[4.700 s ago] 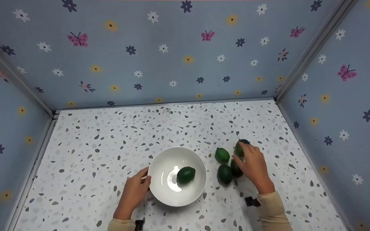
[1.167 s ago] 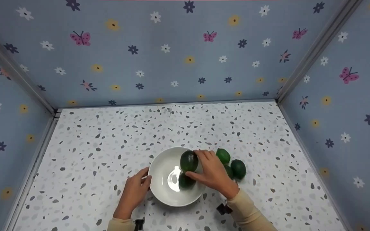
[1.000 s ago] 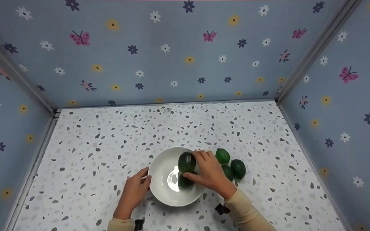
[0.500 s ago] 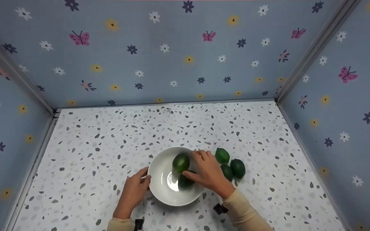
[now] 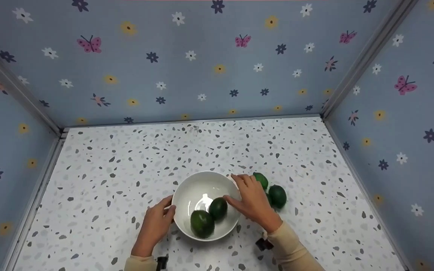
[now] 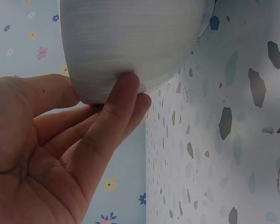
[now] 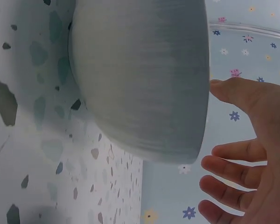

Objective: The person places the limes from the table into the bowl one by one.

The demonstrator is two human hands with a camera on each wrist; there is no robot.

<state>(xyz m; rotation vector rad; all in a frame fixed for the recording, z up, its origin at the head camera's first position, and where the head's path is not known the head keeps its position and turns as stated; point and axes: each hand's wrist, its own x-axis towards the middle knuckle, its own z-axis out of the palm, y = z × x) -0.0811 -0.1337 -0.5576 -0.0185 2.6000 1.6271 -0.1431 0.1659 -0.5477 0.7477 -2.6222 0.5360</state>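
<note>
A white bowl [image 5: 187, 188] holds two dark green avocado-like fruits, a larger one [image 5: 202, 224] at the front and a smaller one [image 5: 218, 209] touching it. The left hand [image 5: 156, 226] grips the bowl's left rim; in the left wrist view its fingers [image 6: 107, 112] lie under the bowl's outer wall [image 6: 130, 42] with the thumb at the rim. Over the bowl's right rim, the right hand [image 5: 254, 201] is empty, its thumb reaching just inside. The right wrist view shows its fingers [image 7: 231, 170] spread beside the bowl [image 7: 144, 84].
To the right of the right hand lie a bright green fruit [image 5: 261, 180], a dark green one [image 5: 277, 196] and another mostly hidden behind the hand. Flowered panels [image 5: 202, 56] stand behind and on both sides of the speckled table [image 5: 126, 158].
The right hand has let go of the larger fruit, which has rolled to the front of the bowl. That hand has drawn back slightly right. The left hand still grips the bowl.
</note>
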